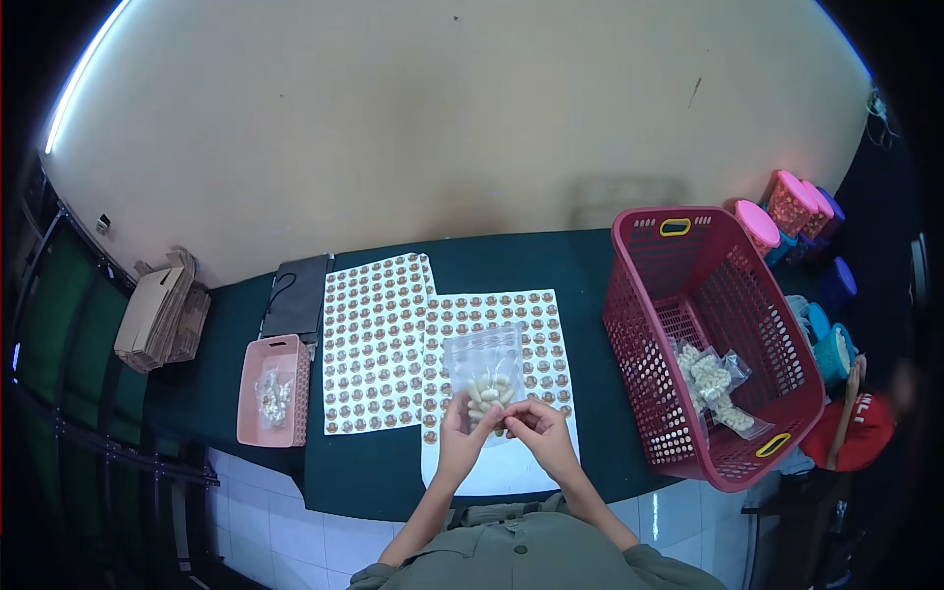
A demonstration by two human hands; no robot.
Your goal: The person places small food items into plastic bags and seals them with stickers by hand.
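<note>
A clear zip pouch (483,355) with pale, oblong pieces inside is held over the sheets of round stickers. My left hand (459,431) is closed around its lower left side, thumb across the front. At the lower right of the pouch, my right hand (541,429) has its fingers pinched together, touching the left thumb. A small brownish spot shows between the fingertips; what it is cannot be made out. Below lie a sticker sheet (540,339) with a bare white lower part and another sticker sheet (370,339) to the left, both printed with rows of round brown stickers.
A large maroon basket (636,324) with several filled bags (706,379) stands at right. On the left are a pink basket (272,343) holding a bag (275,398), a black folder (296,295) and folded cardboard (157,313). Lidded tubs (790,206) and a person in red (859,431) are far right.
</note>
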